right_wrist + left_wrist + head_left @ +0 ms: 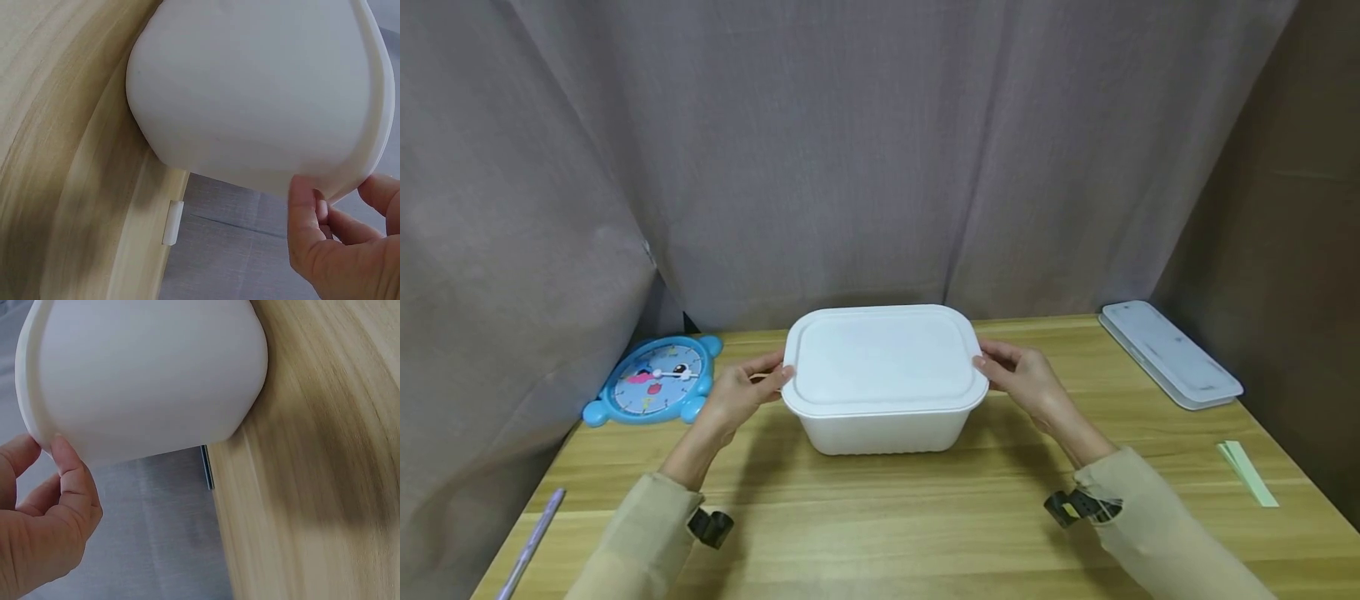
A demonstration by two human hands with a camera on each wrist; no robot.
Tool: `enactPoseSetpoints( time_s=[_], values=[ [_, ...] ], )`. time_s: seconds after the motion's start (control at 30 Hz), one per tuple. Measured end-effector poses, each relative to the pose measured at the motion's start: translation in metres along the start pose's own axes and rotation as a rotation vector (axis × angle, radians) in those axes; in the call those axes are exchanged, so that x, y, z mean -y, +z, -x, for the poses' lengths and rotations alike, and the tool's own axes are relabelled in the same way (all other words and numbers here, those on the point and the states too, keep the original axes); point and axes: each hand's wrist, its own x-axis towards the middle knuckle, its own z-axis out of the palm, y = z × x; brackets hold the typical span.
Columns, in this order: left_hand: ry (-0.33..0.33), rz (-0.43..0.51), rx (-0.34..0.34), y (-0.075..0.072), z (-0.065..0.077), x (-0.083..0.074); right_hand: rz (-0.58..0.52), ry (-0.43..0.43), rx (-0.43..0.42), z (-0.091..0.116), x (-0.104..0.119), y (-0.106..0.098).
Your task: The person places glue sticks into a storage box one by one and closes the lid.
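Observation:
A white plastic storage box [887, 433] stands on the wooden table with its white lid [883, 358] on top. My left hand [741, 396] pinches the rim at the box's left end, thumb on the lid's edge and fingers beneath it. On the opposite end my right hand [1026, 379] grips the rim the same way. Both wrist views show the box's smooth end wall [150, 375], with fingertips under the overhanging rim. What the box holds is hidden by the lid.
A blue toy clock [658, 379] lies at the back left, and a purple pen [533, 542] at the front left. Toward the right are a flat whitish case [1172, 354] and pale green paper strips [1247, 473]. Grey curtain [850, 150] hangs behind the table.

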Motion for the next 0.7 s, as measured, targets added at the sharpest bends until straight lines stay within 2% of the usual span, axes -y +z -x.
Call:
enactPoseSetpoints(
  time_s=[0.23,0.43,0.7],
  values=[
    [0.009,-0.001,0.005,0.005,-0.001,0.0,0.032,-0.015,0.02,0.001,-0.001,-0.003],
    [0.042,0.006,0.033,0.01,0.0,0.0,0.037,-0.02,0.034,0.008,-0.005,-0.009],
    [0.07,-0.005,0.048,0.018,0.003,-0.003,0.028,0.007,0.046,0.017,-0.005,-0.019]
  ],
)
